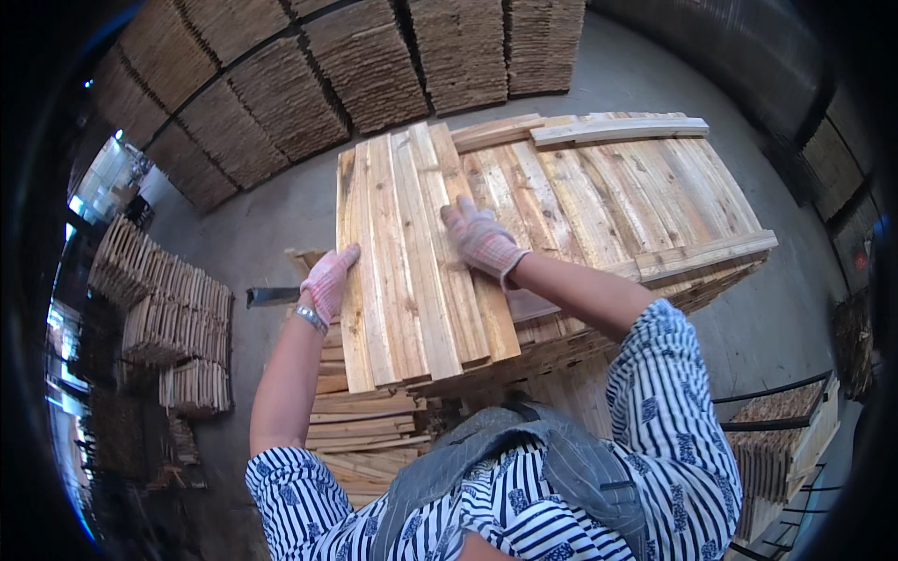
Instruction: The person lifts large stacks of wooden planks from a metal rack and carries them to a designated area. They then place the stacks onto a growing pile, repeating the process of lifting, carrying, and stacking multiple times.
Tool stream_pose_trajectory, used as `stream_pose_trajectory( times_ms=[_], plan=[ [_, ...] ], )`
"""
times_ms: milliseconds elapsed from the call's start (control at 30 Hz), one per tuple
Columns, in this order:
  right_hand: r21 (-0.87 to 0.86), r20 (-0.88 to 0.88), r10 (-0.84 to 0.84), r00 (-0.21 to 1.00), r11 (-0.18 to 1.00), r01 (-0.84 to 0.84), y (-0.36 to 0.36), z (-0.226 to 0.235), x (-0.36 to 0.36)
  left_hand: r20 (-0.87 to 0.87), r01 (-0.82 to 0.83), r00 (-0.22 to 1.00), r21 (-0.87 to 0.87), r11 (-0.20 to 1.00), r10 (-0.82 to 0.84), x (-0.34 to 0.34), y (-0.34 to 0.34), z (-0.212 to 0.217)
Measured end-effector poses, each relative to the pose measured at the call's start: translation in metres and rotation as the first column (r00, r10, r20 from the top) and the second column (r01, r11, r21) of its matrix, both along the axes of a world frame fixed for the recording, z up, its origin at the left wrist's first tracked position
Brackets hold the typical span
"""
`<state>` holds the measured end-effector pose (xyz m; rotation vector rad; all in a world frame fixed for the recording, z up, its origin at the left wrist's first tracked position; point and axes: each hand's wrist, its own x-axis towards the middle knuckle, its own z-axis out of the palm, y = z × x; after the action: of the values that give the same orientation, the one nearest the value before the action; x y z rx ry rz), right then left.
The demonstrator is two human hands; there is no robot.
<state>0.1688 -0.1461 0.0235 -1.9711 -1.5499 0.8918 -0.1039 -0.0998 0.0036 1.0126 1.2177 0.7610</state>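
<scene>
Left hand (329, 278), gloved, is pressing flat against the left edge of the bundle of wooden slats (412, 262) at frame centre, fingers extended, not gripping. Right hand (480, 237), also gloved, is lying open on top of the same bundle, fingers spread over the slats. The bundle is resting on a larger stack of boards (617, 196) stretching toward the upper right. More slat piles (178, 327) are sitting at left.

Hands (402, 262) on slats (412, 280) atop stack (617, 196)
</scene>
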Motion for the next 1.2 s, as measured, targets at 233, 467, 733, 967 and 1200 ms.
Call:
stream_pose_trajectory(
  times_ms=[233, 467, 733, 967, 1200],
  plan=[
    [-0.041, 0.073, 0.084, 0.994, 0.996, -0.081, 0.005, 0.007, -0.012, 0.015, -0.085, 0.996, -0.044, 0.995, 0.085, -0.007, -0.012, 0.011],
    [0.166, -0.104, 0.068, 0.992, 0.985, -0.051, -0.009, -0.010, 0.018, -0.507, 0.084, 0.862, 0.163, 0.983, 0.011, 0.018, -0.016, 0.038],
    [0.127, -0.325, 0.215, 0.921, 0.975, -0.182, 0.003, -0.021, 0.019, -0.730, 0.068, 0.653, 0.324, 0.944, 0.203, 0.025, -0.025, 0.022],
    [0.331, -0.259, 0.336, 0.905, 0.912, -0.244, -0.031, 0.000, 0.036, -0.930, 0.295, 0.241, 0.344, 0.891, 0.279, 0.062, -0.138, 0.034],
    [0.552, -0.052, 0.957, 0.286, 0.266, -0.790, -0.167, 0.002, -0.023, -0.338, -0.135, 0.513, 0.876, 0.462, 0.789, 0.052, -0.335, -0.072]
  ],
)
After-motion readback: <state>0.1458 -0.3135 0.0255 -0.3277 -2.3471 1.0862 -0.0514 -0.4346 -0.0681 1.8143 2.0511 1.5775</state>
